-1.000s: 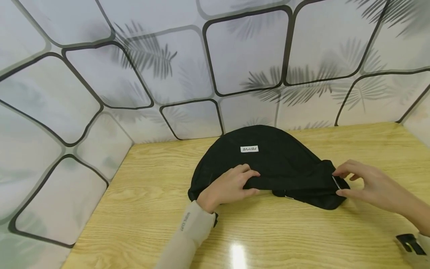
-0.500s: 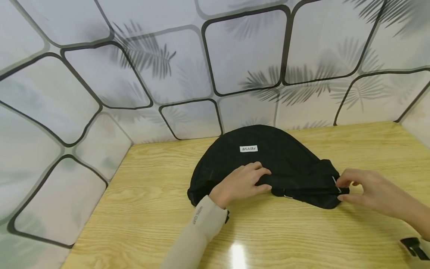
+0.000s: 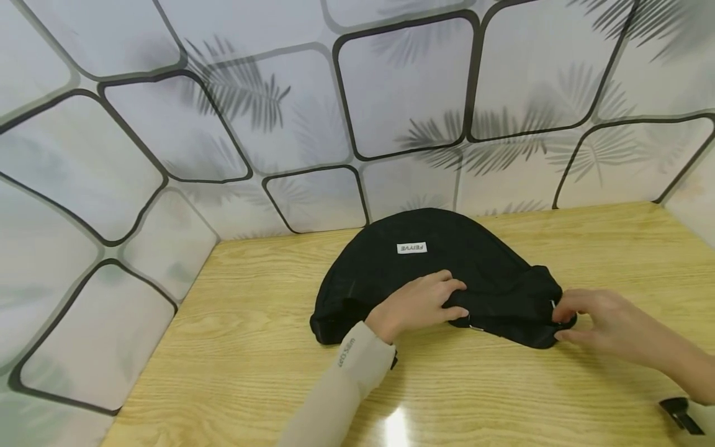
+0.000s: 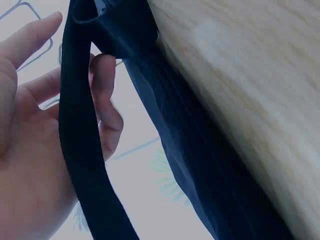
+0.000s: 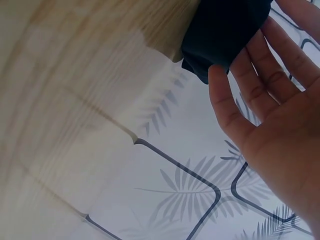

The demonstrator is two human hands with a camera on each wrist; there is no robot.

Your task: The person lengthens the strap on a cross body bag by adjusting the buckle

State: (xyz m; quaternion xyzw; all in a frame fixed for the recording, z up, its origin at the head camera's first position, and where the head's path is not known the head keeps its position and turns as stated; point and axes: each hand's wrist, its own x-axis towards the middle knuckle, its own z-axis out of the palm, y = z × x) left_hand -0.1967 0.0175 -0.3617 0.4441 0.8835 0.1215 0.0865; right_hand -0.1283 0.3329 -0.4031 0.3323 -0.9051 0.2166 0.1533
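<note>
A black half-moon fabric bag [image 3: 424, 267] with a white label [image 3: 411, 248] lies on the wooden table. My left hand [image 3: 421, 303] rests at its near edge, thumb and fingers apart, by a small metal slider [image 3: 476, 328]. In the left wrist view a black strap [image 4: 80, 125] crosses before the palm, with bent fingers behind it. My right hand [image 3: 598, 323] pinches the bag's right end between thumb and fingers, close to a metal fitting [image 3: 553, 304]. In the right wrist view, fingers curve around the dark fabric [image 5: 225, 35]; the fingertips are partly hidden.
The wood-grained table [image 3: 251, 347] extends on both sides of the bag. Behind it rises a pale wall covering [image 3: 413, 93] with dark outlined shapes and leaf prints. Another wall panel [image 3: 72, 323] bounds the left side.
My left hand has slid right along the bag's near edge. The right hand's thumb and fingers have drawn closer around the bag's end. The bag has stayed almost in place.
</note>
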